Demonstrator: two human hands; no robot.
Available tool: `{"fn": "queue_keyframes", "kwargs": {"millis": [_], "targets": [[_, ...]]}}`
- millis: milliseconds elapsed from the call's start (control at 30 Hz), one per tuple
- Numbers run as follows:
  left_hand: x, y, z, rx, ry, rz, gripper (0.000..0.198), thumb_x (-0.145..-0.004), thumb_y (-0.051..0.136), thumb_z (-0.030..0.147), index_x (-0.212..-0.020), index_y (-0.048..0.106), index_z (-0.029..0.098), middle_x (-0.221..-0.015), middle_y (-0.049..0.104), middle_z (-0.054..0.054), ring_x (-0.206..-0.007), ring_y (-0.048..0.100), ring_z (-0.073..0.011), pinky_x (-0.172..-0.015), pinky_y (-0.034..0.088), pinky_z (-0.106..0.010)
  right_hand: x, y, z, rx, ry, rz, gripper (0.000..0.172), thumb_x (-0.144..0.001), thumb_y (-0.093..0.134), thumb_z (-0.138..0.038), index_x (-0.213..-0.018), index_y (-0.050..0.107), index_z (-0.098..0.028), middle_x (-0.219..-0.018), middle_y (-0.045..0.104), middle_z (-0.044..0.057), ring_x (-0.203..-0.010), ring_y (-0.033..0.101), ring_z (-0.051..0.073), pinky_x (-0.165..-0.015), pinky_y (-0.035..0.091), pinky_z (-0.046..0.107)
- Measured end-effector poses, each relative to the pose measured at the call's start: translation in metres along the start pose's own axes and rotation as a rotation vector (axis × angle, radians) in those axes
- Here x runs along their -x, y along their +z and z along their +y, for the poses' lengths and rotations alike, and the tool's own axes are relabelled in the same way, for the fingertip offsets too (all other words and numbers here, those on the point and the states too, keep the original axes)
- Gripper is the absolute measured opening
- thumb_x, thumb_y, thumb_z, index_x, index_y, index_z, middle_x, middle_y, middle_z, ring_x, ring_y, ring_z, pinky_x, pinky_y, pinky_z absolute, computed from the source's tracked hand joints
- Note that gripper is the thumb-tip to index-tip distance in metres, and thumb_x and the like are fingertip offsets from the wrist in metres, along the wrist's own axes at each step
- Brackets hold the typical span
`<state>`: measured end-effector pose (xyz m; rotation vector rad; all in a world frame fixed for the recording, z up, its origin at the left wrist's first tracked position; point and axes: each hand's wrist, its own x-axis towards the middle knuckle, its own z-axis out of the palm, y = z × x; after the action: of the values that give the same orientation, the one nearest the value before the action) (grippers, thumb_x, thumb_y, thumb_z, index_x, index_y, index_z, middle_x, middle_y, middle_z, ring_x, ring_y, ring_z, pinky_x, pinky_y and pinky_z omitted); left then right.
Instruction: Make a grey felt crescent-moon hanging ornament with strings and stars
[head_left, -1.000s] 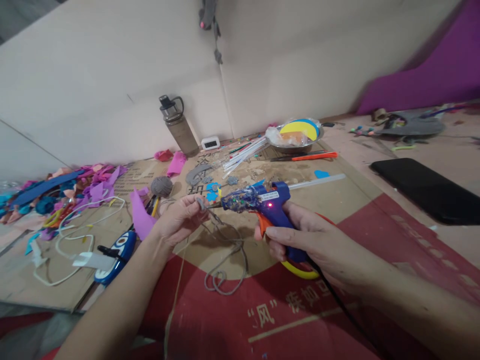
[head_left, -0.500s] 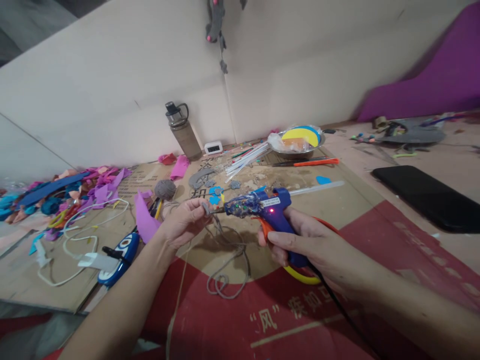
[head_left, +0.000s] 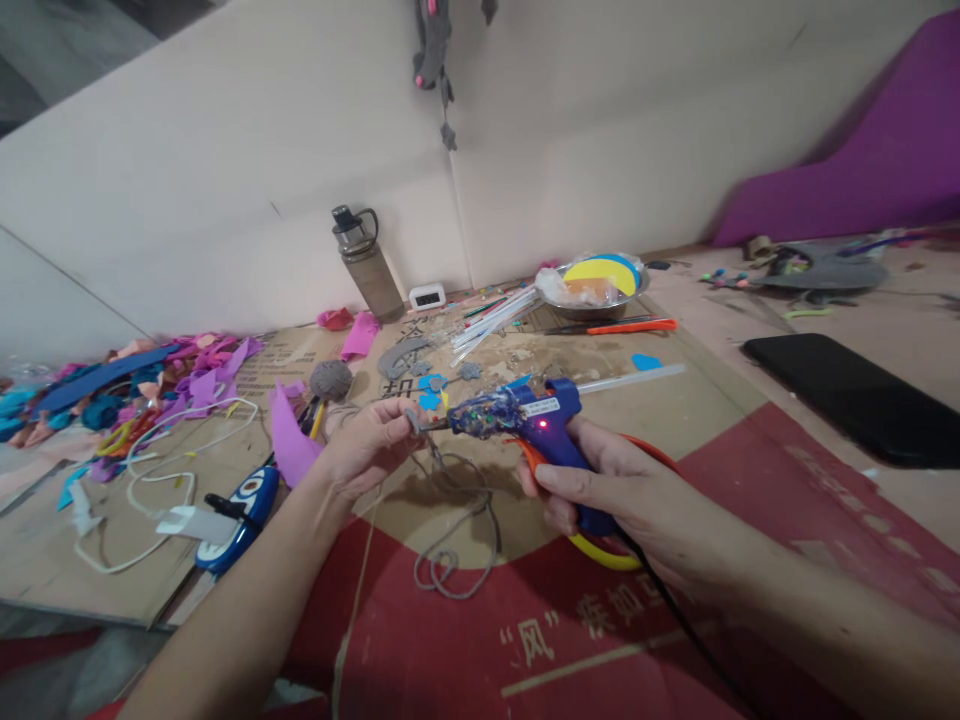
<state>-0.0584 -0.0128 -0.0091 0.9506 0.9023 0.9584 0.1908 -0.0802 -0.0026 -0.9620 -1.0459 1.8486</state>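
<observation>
My right hand [head_left: 592, 480] is wrapped round the handle of a blue hot glue gun [head_left: 517, 410], its fingers at the orange trigger. A red light glows on the gun's side, and a clear glue stick [head_left: 637, 378] juts from its back. The nozzle points left, at the fingertips of my left hand [head_left: 379, 440]. That hand is pinched on a small grey piece at the end of grey yarn; the piece's exact shape is partly hidden. Loose grey yarn [head_left: 491, 530] falls in loops onto the cardboard below. Orange and yellow scissor-like handles [head_left: 611, 555] show behind my right hand.
A grey yarn ball [head_left: 331, 379], bottle [head_left: 369, 265], small white clock [head_left: 427, 297] and metal bowl [head_left: 592, 308] stand behind. A black phone [head_left: 855, 400] lies right. Felt scraps [head_left: 217, 350], a white cable and a blue power strip [head_left: 240, 520] lie left.
Almost nothing differs. The glue gun's nozzle stays at the grey piece in my left fingertips, and both hands hold nearly the same place.
</observation>
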Motion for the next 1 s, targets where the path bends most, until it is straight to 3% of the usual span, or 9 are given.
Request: {"fn": "queue_keyframes", "kwargs": {"millis": [233, 1000], "targets": [[0.0014, 0.0061, 0.0029, -0.002, -0.009, 0.031, 0.041, -0.037, 0.092, 0.035, -0.060, 0.067, 0.011, -0.062, 0.064, -0.002, -0.057, 0.057, -0.0093, -0.059, 0.044, -0.020, 0.0001, -0.0006, 0.0004, 0.010, 0.002, 0.003, 0.029, -0.072, 0.071, -0.034, -0.085, 0.052, -0.017, -0.073, 0.055, -0.001, -0.054, 0.045, 0.007, -0.051, 0.035, 0.022], [0.0018, 0.0030, 0.0031, -0.011, 0.021, 0.003, 0.041, -0.039, 0.091, 0.035, -0.060, 0.065, 0.012, -0.063, 0.062, -0.002, -0.057, 0.054, -0.0091, -0.060, 0.045, -0.022, 0.0004, -0.0018, 0.0021, 0.014, -0.023, -0.001, 0.028, -0.074, 0.070, -0.034, -0.086, 0.052, -0.017, -0.070, 0.052, -0.002, -0.054, 0.044, 0.007, -0.052, 0.036, 0.022]]}}
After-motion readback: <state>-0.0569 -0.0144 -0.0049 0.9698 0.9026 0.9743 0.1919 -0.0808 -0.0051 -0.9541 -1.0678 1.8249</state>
